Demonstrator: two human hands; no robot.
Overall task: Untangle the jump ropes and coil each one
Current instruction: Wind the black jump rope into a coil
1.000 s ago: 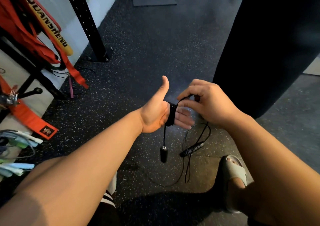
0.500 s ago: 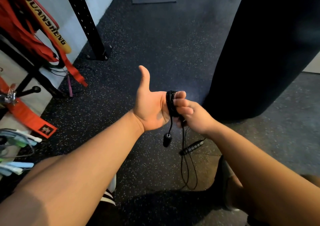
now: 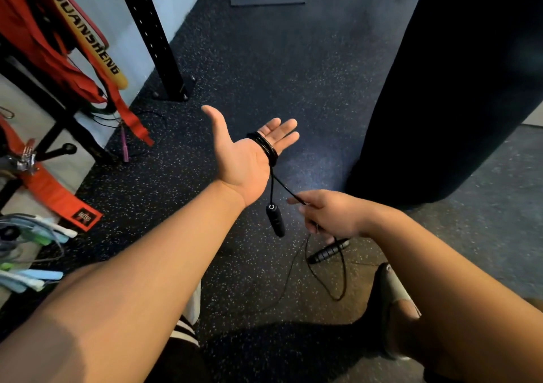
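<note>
A thin black jump rope (image 3: 266,147) is wound in several turns around the fingers of my left hand (image 3: 244,159), which is held palm up with fingers straight and thumb out. One black handle (image 3: 275,220) dangles below that hand. My right hand (image 3: 332,215) is lower and to the right, pinching the taut cord that runs down from the coil. The second black handle (image 3: 327,252) lies on the floor under my right hand, with slack cord looping beside it.
A big black punching bag (image 3: 458,83) hangs at the right. A black rack post (image 3: 152,35) stands at the upper left, with red straps (image 3: 58,65) and a purple-handled rope (image 3: 125,144) near it. Light-blue and green rope handles (image 3: 32,277) lie at the far left. My sandalled foot (image 3: 396,294) is below.
My right hand has dropped from beside the left fingers, pulling the cord down and to the right. My left hand has opened flat, palm up.
</note>
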